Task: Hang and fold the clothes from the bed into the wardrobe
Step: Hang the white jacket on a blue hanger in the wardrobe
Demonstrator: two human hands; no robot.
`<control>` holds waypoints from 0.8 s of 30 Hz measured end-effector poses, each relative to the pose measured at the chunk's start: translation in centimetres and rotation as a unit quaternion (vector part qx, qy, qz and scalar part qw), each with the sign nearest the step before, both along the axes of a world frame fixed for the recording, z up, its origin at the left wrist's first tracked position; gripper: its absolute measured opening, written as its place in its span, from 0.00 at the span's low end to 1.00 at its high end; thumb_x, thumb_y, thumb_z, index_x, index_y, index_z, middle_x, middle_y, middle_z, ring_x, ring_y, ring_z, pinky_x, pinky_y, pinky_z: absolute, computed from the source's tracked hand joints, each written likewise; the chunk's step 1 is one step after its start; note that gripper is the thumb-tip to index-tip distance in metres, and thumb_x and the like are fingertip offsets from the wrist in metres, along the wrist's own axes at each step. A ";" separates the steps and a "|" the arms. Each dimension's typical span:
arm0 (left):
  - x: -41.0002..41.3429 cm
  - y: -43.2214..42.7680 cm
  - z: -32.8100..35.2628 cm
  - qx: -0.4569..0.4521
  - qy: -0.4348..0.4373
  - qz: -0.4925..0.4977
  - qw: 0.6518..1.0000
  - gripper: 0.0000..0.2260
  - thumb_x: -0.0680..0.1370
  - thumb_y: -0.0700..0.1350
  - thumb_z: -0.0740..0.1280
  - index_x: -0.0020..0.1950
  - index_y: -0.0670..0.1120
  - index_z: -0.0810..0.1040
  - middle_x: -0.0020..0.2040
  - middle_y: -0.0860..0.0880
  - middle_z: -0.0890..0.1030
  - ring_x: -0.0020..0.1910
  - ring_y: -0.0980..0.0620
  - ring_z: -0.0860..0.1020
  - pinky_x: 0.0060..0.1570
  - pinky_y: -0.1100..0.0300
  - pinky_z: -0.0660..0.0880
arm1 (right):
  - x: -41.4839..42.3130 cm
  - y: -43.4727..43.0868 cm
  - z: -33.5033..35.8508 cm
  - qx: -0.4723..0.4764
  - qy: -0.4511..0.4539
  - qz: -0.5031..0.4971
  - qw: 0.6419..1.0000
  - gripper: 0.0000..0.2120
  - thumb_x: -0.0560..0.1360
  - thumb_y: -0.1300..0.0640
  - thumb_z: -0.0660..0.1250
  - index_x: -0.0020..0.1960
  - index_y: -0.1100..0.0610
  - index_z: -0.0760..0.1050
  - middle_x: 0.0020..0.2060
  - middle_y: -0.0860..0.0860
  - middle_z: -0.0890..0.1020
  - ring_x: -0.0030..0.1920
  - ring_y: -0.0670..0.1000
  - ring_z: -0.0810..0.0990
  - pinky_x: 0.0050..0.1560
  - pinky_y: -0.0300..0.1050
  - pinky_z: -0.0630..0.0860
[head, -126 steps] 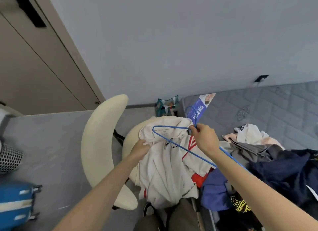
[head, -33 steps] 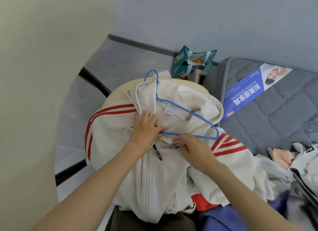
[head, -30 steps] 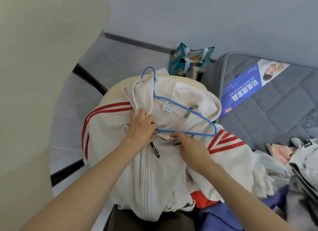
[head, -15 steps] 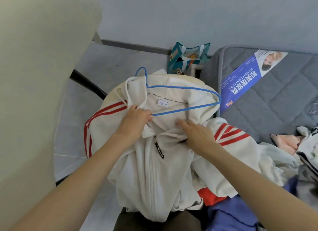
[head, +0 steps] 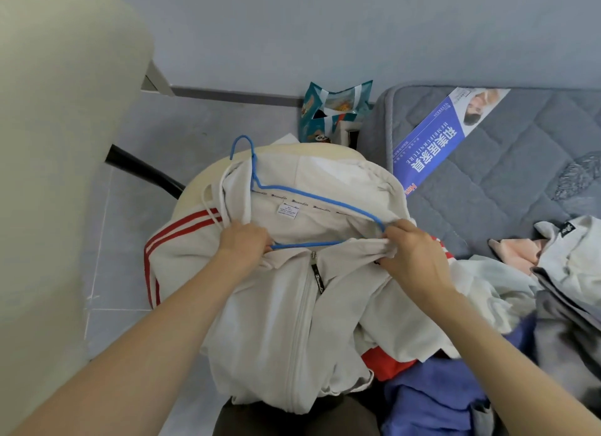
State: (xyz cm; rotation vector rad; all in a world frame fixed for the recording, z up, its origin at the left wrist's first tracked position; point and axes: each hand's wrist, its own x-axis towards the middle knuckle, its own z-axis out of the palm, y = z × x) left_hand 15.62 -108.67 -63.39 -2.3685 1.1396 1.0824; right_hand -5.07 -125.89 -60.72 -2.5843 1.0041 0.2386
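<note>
Corners of blue hanger [head: 305, 244] behind hands [head: 242, 243] [head: 413, 256] and jacket collar [head: 351, 246]; clothes pile [head: 569, 289] past right edge.

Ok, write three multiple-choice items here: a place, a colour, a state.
1. Where lies the blue-and-white printed leaflet?
A. on the grey quilted mattress
B. on the floor
C. on the chair

2. The sleeve stripes of the white zip hoodie are:
A. green
B. red
C. black

3. The left hand and right hand are:
A. both flat open
B. both gripping the hoodie
C. holding a phone

1 A: it rests on the quilting.
2 B: two red bands cross the sleeve.
3 B: both hands' fingers curl into its neck cloth.
</note>
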 end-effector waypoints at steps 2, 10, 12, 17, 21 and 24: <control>-0.4 -0.2 -0.1 0.019 0.015 -0.009 1.000 0.13 0.80 0.51 0.60 0.60 0.53 0.79 0.60 0.47 0.78 0.61 0.45 0.75 0.54 0.59 0.69 | 0.2 0.2 0.5 -0.005 -0.044 0.001 0.999 0.11 0.62 0.73 0.67 0.39 0.61 0.73 0.43 0.53 0.77 0.36 0.60 0.75 0.31 0.44 0.64; -3.4 1.2 -0.3 -0.272 0.107 0.028 0.956 0.08 0.72 0.45 0.62 0.32 0.47 0.72 0.35 0.44 0.80 0.34 0.43 0.76 0.32 0.57 0.62 | 9.0 3.8 2.4 0.110 -0.283 0.005 0.953 0.17 0.61 0.75 0.58 0.45 0.61 0.73 0.50 0.54 0.71 0.48 0.55 0.71 0.46 0.41 0.67; -3.2 1.1 -0.3 -0.361 0.137 0.167 0.907 0.12 0.72 0.46 0.58 0.31 0.42 0.70 0.31 0.45 0.77 0.31 0.47 0.73 0.29 0.52 0.65 | 10.8 4.6 2.5 0.181 -0.263 0.058 0.946 0.20 0.66 0.72 0.57 0.55 0.61 0.74 0.61 0.54 0.69 0.55 0.52 0.71 0.50 0.42 0.72; -0.4 2.0 1.1 -0.392 0.111 0.416 0.813 0.10 0.76 0.34 0.66 0.46 0.46 0.84 0.43 0.56 0.82 0.43 0.64 0.77 0.44 0.80 0.67 | 9.5 3.3 0.7 0.180 -0.111 0.085 0.974 0.23 0.74 0.69 0.58 0.66 0.54 0.71 0.75 0.49 0.62 0.62 0.55 0.74 0.52 0.52 0.76; 2.7 2.8 2.0 -0.500 0.043 0.530 0.683 0.13 0.77 0.38 0.66 0.44 0.56 0.82 0.44 0.59 0.83 0.42 0.61 0.79 0.48 0.63 0.76 | 6.9 3.6 -0.7 0.107 0.079 0.094 0.987 0.20 0.79 0.59 0.60 0.69 0.50 0.68 0.74 0.44 0.63 0.70 0.54 0.66 0.62 0.53 0.71; 3.4 2.4 1.9 -0.525 0.088 0.602 0.595 0.14 0.78 0.40 0.62 0.59 0.54 0.78 0.61 0.49 0.79 0.59 0.54 0.77 0.60 0.51 0.76 | 6.1 4.6 -0.7 0.091 0.013 0.080 0.993 0.15 0.76 0.62 0.64 0.62 0.55 0.73 0.67 0.52 0.70 0.64 0.57 0.70 0.52 0.52 0.75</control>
